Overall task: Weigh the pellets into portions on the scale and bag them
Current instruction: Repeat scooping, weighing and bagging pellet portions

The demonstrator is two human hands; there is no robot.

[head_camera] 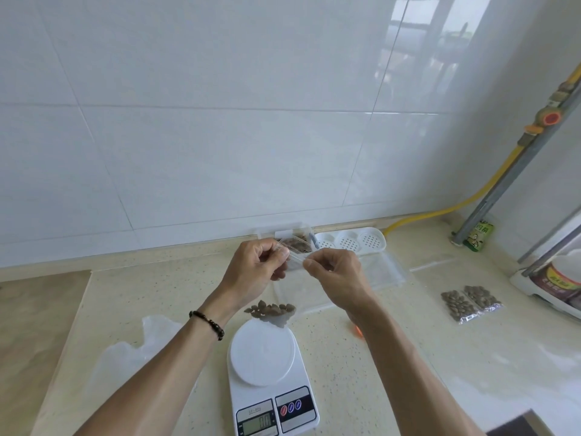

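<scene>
- I held a small clear plastic zip bag (284, 297) up above the worktop, its brown pellets (271, 309) gathered at the bottom, hanging just over the far edge of the scale.
- My left hand (254, 272) pinched the bag's top strip between thumb and curled fingers.
- My right hand (338, 275) pinched the same strip at its other end, fingers curled in too.
- The white digital kitchen scale (267, 372) sat below my hands on the speckled cream worktop (393, 357), its round platform bare and its display near me.
- Two filled clear bags of pellets (471, 302) lay side by side, well off to my right.
- A clear plastic box (292, 239) holding brown pellets stood against the wall behind my hands, with a white perforated tray (352, 240) just beside it.
- A flat pile of empty clear bags (386, 272) lay behind my right hand.
- A dark beaded bracelet (207, 324) circled my left wrist.
- Crumpled clear plastic (135, 350) lay to the left of the scale.
</scene>
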